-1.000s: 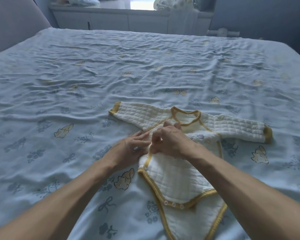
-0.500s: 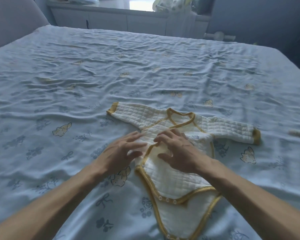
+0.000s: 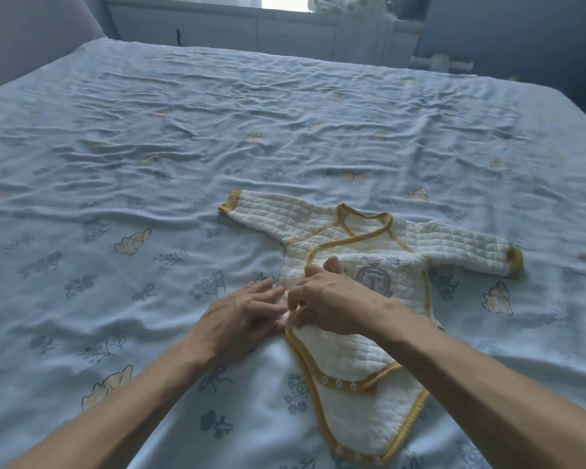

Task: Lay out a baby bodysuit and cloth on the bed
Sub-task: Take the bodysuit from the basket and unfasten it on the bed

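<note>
**On the bed, a bodysuit lies flat with both hands at its left edge**

Near the middle of the bed (image 3: 115, 137), slightly right and towards the near side, lies the cream quilted bodysuit (image 3: 362, 353) with yellow trim. It is face up. Its long axis runs from far to near, with the neck opening on the far side and the snap-fastened crotch end nearest the camera, angled a little to the right. The two sleeves stretch out sideways, one cuff pointing left and far, the other pointing right.

A small cartoon figure is printed in blue on the chest; no lettering can be read on it.

The right hand (image 3: 332, 306) sits on the front of the garment, its fingers (image 3: 305, 296) curled and pinching the yellow-trimmed edge of the wrap flap. The left hand (image 3: 241, 316) lies on the sheet just beside it, with its fingers stretched nearly straight and their tips at the same edge. The thumb is hidden, so I cannot tell whether this hand grasps any fabric.

The sheet (image 3: 149, 265) is pale blue and rumpled, printed with yellow animals, blue flowers and bows. Beyond the far edge of the bed stands a low white cabinet (image 3: 217, 28) under a bright window, and a grey padded headboard (image 3: 31, 38) rises at the far left.
</note>
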Available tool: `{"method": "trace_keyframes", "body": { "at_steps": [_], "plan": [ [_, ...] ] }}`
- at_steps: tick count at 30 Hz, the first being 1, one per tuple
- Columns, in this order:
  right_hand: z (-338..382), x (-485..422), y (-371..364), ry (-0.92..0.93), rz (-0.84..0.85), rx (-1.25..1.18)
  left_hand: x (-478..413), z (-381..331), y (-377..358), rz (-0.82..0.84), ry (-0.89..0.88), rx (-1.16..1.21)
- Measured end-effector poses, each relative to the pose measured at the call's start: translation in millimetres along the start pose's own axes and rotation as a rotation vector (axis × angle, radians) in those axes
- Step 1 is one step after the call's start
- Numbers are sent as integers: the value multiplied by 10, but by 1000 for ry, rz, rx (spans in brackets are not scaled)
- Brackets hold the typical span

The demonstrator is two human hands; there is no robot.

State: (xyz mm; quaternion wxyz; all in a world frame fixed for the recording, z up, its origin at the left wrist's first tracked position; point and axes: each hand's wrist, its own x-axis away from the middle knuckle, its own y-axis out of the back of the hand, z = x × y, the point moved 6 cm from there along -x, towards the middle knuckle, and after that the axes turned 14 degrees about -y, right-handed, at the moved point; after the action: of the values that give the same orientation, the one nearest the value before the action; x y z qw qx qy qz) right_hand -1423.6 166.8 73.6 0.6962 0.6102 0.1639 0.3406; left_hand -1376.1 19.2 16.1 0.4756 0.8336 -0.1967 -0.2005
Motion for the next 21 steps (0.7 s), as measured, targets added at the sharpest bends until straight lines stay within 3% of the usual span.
{"method": "trace_keyframes", "body": {
  "at_steps": [6,12,21],
  "plan": [
    [15,181,-14,38,-155,-45,-49,8,-39,93,57,-66],
    [-30,326,-1,24,-192,-180,-134,25,-75,211,77,-135],
    [-728,827,450,-85,-288,-234,-180,-29,90,164,65,-87]
  ]
}}
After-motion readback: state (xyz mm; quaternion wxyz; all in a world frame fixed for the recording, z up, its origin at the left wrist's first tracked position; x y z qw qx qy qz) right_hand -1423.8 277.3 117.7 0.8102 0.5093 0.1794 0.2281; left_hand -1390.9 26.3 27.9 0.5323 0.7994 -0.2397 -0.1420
